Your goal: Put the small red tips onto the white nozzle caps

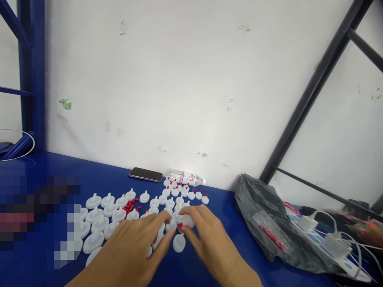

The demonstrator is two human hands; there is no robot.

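Observation:
My right hand [209, 235] pinches a white spout cap [188, 221] between thumb and fingers, with a small red tip [180, 225] showing at its thumb side. My left hand [136, 239] reaches over several white caps, its thumb and index finger apart and nothing seen between them. Part of the group under that palm is hidden. Below the held cap, a single white spout cap [179, 243] lies on the blue table [206, 275]. Bare white spout caps [94, 215] spread to the left around a small pile of red tips [129, 207]. Farther back stand several red-tipped caps [191, 195].
A phone [145, 174] and a transparent plastic bottle [185, 177] lie along the wall. To the right are a dark plastic bag [254, 203], a small bag of red tips [273, 238] and a power strip [348, 265] with plugged-in chargers. The left edge is pixelated.

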